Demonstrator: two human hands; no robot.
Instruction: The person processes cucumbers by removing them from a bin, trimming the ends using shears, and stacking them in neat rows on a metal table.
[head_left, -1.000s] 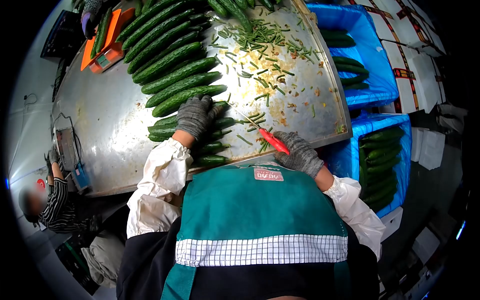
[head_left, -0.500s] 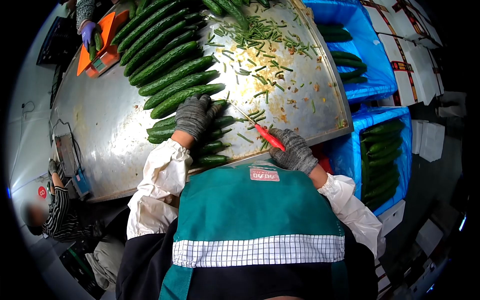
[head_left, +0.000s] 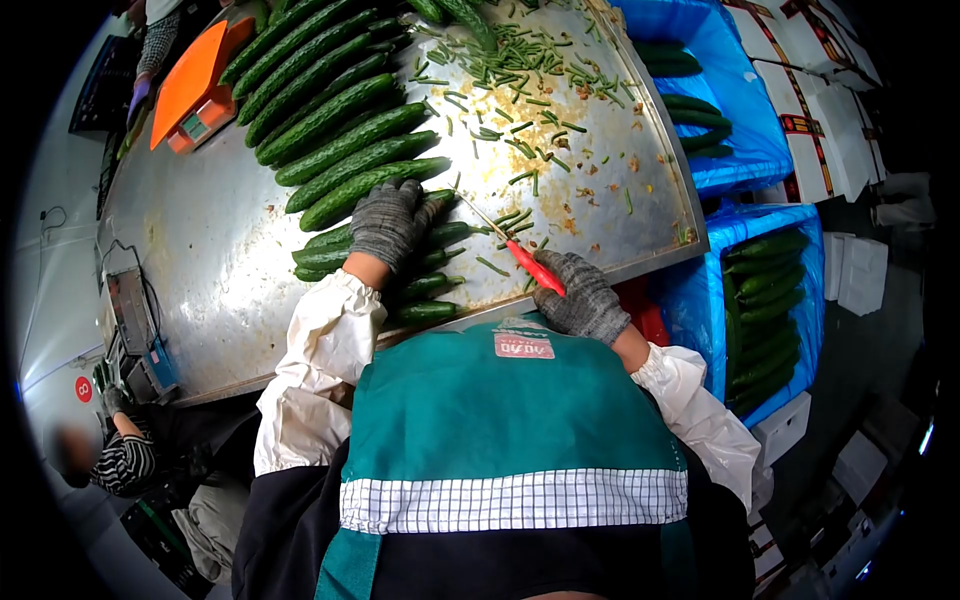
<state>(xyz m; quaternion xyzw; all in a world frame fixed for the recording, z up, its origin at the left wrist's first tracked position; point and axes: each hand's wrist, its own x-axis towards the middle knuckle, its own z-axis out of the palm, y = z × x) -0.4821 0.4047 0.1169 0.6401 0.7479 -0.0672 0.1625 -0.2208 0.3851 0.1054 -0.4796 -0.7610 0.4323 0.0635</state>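
Observation:
My left hand (head_left: 388,225), in a grey knit glove, lies over the row of cucumbers (head_left: 375,155) with its fingers curled round one cucumber (head_left: 440,197), whose stem end pokes out to the right. Also gloved in grey, my right hand (head_left: 583,300) is closed on the red handle of a knife (head_left: 530,265). The thin metal blade slants up and left, its tip close to that stem end. Several more cucumbers (head_left: 420,312) lie below and beside my left hand. Short cut stems (head_left: 515,60) are scattered over the metal table (head_left: 215,290).
Blue-lined crates (head_left: 712,300) holding cucumbers stand right of the table. An orange scale (head_left: 190,85) sits at the far left, near another person's sleeve (head_left: 158,45). At lower left is a person in striped sleeves (head_left: 125,465). White boxes (head_left: 860,270) stand further right.
The other person's purple-gloved hand has left the orange scale, and the cucumbers on it are gone. The striped-sleeved person's arm has shifted. My hands and the knife have barely moved.

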